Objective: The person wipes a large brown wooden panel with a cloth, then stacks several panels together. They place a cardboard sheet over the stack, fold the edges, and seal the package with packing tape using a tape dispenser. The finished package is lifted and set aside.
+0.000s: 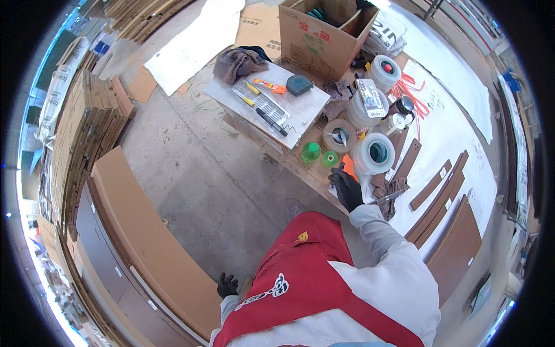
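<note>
My right hand (347, 190), in a black glove, reaches to the near edge of the worktable (303, 177). Its fingertips are beside an orange piece (349, 168) and a small blue object, perhaps a pen, partly hidden by the fingers. Whether they grip it I cannot tell. Close by stand a green-capped bottle (311, 152), a smaller green bottle (330, 158) and a large roll of clear tape (373, 154). Low on my left, my black-gloved left hand (227, 285) hangs with fingers apart, next to the edge of a long cardboard sheet (151, 225).
A white-topped box (303, 110) carries a tape measure (299, 85), orange cutter (269, 86), marker (271, 122) and rag (238, 65). Behind is a carton (323, 43). Dark brown boards (455, 243) lie right, with a metal blade (386, 198) nearby. Flattened cartons (86, 143) are stacked left.
</note>
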Tool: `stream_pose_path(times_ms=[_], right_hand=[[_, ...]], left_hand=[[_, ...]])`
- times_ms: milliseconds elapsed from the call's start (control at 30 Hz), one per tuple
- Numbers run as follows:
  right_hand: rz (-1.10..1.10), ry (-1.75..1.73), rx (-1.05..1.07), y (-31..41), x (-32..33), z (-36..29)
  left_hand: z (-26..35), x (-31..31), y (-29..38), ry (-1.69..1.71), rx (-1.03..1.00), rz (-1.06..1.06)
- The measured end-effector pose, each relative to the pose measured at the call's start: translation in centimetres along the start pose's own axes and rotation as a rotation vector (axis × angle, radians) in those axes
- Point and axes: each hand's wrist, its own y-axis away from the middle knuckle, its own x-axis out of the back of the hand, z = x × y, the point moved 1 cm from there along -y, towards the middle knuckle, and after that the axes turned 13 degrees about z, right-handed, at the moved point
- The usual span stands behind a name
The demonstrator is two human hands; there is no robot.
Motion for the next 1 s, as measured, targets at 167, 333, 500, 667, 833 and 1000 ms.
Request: stream_pose_path(times_ms=[167, 333, 500, 667, 833, 1000], right_hand=[[-0.128, 0.048, 0.06, 1.7, -3.1, -1.1], [-0.343, 0.176, 0.05, 7.1, -5.3, -0.7], [-0.663, 0.301, 0.122, 10.2, -3.9, -2.1], [-0.432, 0.418, 0.294, 12.3, -5.8, 7.3], [0.435, 0.841, -0.044, 4.3, -2.7, 5.5], [0.102, 1.115, -0.394, 0.2, -5.3, 6.0]], left_hand=[[1.2, -2.6, 1.2, -0.211, -0.2, -0.136], [-0.9, -1.7, -4.3, -0.586, -0.317, -0.312], [-1.4, -1.4, -11.6, -0.822, -0.419, -0.502], [1.3, -5.5, -13.7, -0.256, 0.138, -0.476], [6.4, -9.8, -7.2, -0.516, -0.274, -0.606], [-0.1, -5.1, -12.4, -0.535, -0.105, -0.543]])
